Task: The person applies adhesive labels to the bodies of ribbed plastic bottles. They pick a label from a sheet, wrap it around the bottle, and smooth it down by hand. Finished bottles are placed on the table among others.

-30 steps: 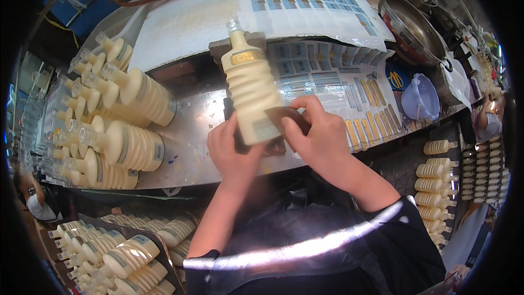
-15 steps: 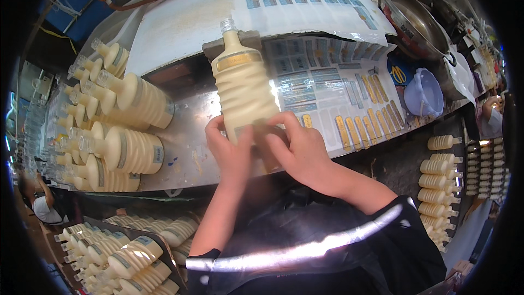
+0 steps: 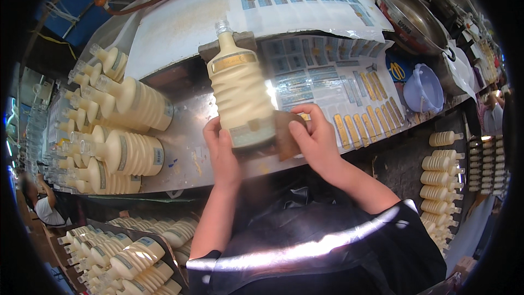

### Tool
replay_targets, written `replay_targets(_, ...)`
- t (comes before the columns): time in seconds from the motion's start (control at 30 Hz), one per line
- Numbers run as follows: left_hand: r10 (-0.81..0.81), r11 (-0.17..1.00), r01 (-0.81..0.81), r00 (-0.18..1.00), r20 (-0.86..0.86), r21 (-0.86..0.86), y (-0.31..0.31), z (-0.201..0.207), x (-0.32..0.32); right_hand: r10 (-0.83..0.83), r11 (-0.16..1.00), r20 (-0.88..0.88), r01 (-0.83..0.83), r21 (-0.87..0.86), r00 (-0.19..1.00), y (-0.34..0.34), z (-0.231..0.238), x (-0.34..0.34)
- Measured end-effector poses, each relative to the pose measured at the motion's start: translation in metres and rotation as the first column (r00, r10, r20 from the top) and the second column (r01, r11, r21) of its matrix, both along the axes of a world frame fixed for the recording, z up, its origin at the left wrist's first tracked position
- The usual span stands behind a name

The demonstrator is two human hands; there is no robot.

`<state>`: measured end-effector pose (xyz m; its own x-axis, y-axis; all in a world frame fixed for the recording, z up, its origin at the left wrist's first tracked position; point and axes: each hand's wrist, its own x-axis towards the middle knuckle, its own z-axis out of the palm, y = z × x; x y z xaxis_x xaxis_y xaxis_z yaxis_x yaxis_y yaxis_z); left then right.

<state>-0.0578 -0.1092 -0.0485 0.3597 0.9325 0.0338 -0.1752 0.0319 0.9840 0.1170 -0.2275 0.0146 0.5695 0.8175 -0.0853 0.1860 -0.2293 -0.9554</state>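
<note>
A cream-coloured bottle [image 3: 240, 84] with wavy ridges lies in front of me, its clear glass neck pointing away and propped on a grey block [image 3: 248, 43]. It bears a gold label below its shoulder and a pale label strip near its base. My left hand [image 3: 220, 153] is closed on the bottle's lower left edge. Between the thumb and fingers of my right hand [image 3: 317, 141] is a flat brown piece [image 3: 287, 135], perhaps a scraper, held against the bottle's lower right side.
Cream bottles [image 3: 134, 104] lie stacked on the left of the metal table [image 3: 188, 125]. Gold label strips [image 3: 357, 131] and silver-blue labels [image 3: 297, 84] are spread at right, near a lilac bucket [image 3: 423, 92] and a large pan [image 3: 409, 13]. More bottles [image 3: 136, 254] stand lower left.
My right hand has moved right, from over the bottle's base to its right side, carrying the brown piece. The bottle's lower label now shows. My left hand stays at the left edge.
</note>
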Motion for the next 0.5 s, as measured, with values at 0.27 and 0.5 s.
replay_targets(0.27, -0.029, 0.999, 0.029, 1.0, 0.001, -0.044, -0.005, 0.015, 0.0, 0.057, 0.996, 0.228, -0.04, -0.076, 0.972, 0.005, -0.01, 0.002)
replay_targets(0.5, -0.063, 0.994, 0.073, 0.991, -0.118, 0.078, -0.007, 0.007, -0.006, 0.035, 0.993, 0.087, -0.044, 0.105, 0.996, 0.002, -0.007, -0.001)
